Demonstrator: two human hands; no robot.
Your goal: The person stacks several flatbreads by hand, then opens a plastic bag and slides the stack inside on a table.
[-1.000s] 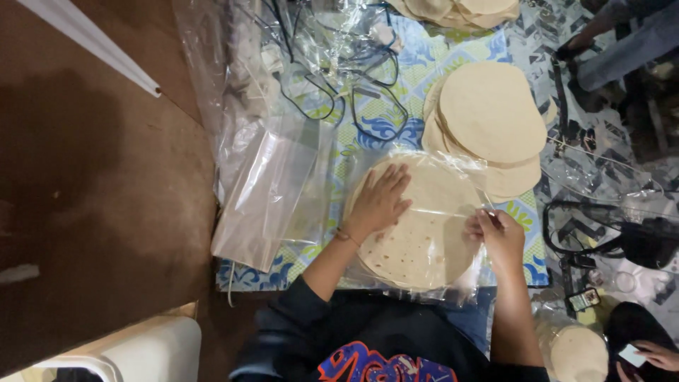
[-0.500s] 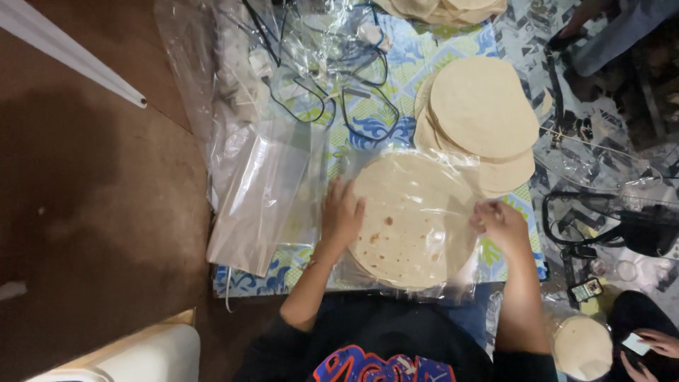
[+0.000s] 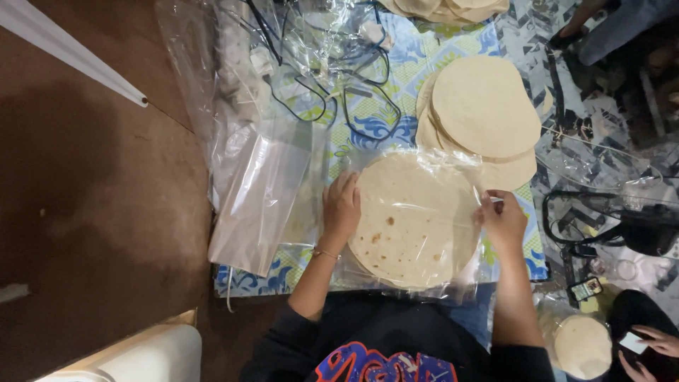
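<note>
Brown floor (image 3: 92, 212) lies to the left of the patterned cloth (image 3: 396, 85), which serves as my landmark and covers the counter.

On the cloth, nearest my body, lies a clear plastic bag (image 3: 417, 276) holding a stack of round flatbreads (image 3: 414, 219); the top one shows brown toasted spots. The bag's film covers the stack and wrinkles past its near edge.

Toward the far right of the cloth sits an unbagged pile of flatbreads (image 3: 484, 106), fanned slightly, its near edge just beside the bagged stack. A further heap (image 3: 445, 8) is cut off at the cloth's far edge.

At the cloth's left edge lies a pile of empty clear bags (image 3: 262, 191), flat, partly overhanging the floor. Black cables (image 3: 353, 92) loop over the cloth beyond them, under loose film.

Off the cloth's near right corner, a smaller bagged flatbread (image 3: 581, 345) rests beside my right arm. Another person's hand (image 3: 654, 341) holds a phone further right.

My left hand (image 3: 341, 209) lies flat, fingers extended, pressing the left rim of the bagged stack through the film. My right hand (image 3: 503, 219) is pinched closed on the bag's film at the stack's right rim.
</note>
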